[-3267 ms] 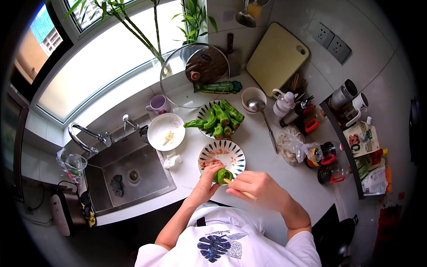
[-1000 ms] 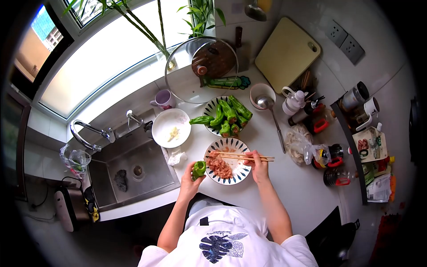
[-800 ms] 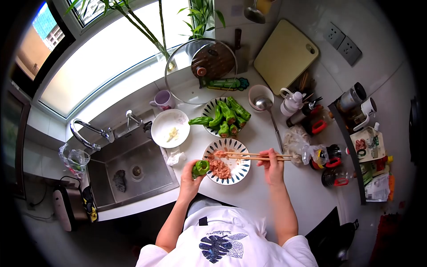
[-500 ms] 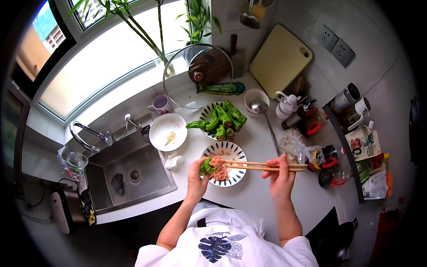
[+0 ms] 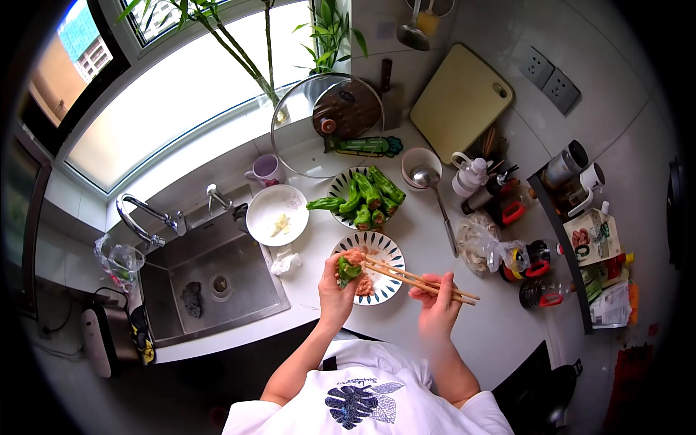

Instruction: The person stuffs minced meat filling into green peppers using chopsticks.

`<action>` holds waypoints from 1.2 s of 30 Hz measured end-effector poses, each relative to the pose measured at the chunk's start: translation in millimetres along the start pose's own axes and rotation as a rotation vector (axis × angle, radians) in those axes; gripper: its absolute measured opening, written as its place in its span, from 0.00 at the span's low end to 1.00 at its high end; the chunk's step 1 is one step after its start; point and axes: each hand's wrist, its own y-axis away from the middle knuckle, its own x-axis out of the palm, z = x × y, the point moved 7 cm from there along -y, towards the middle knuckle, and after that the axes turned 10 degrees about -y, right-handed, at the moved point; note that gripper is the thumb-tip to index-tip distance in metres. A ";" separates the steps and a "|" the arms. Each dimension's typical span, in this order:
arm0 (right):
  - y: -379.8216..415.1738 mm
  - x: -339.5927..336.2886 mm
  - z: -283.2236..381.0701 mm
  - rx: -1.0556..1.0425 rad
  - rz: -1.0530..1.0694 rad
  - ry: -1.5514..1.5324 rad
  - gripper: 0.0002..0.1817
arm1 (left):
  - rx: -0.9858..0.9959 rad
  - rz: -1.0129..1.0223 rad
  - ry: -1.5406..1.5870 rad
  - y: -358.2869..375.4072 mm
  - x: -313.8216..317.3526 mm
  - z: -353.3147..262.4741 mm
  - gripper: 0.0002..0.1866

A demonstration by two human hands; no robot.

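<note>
My left hand (image 5: 335,293) is closed round a green pepper (image 5: 349,271), held above the near left rim of a patterned plate (image 5: 389,252). Pink minced meat (image 5: 354,257) sits at the pepper's upper end. In my right hand (image 5: 438,304) is a pair of wooden chopsticks (image 5: 413,278), their tips touching the meat at the pepper. More mince lies on the plate below. Behind it, a second patterned plate (image 5: 338,190) carries several green peppers (image 5: 368,194). To the left stands a white bowl (image 5: 259,226) with a little pale chopped food inside.
A sink (image 5: 239,313) with a tap lies on the left. A crumpled tissue (image 5: 286,262) rests by its edge. Behind the plates leans a glass lid (image 5: 293,156). A ladle (image 5: 444,217) rests in a small bowl; bottles (image 5: 536,293) and a plastic bag (image 5: 478,238) stand right.
The chopsticks have swung to a steeper slant, with my right hand lower and further left. The pepper has tilted more upright, and the mince has shifted up to its top end.
</note>
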 end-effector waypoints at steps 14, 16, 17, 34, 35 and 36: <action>8.5 62.6 39.6 -0.219 0.488 0.550 0.19 | 0.338 -0.082 -0.397 10.0 -11.2 -14.4 0.31; 4.7 72.2 28.5 -0.105 0.515 0.566 0.19 | 0.367 -0.075 -0.409 10.7 -12.4 -23.5 0.31; 2.4 74.8 23.9 -0.092 0.525 0.566 0.19 | 0.396 -0.067 -0.418 11.6 -12.3 -28.3 0.31; -17.1 99.3 40.1 0.044 0.517 0.647 0.16 | 0.470 0.218 -0.490 23.8 2.4 -17.8 0.34; -17.2 100.2 46.5 0.038 0.523 0.686 0.16 | 0.506 0.187 -0.546 26.0 1.8 -20.0 0.34; -17.0 101.0 52.5 0.033 0.531 0.724 0.16 | 0.542 0.153 -0.602 27.7 1.3 -22.1 0.33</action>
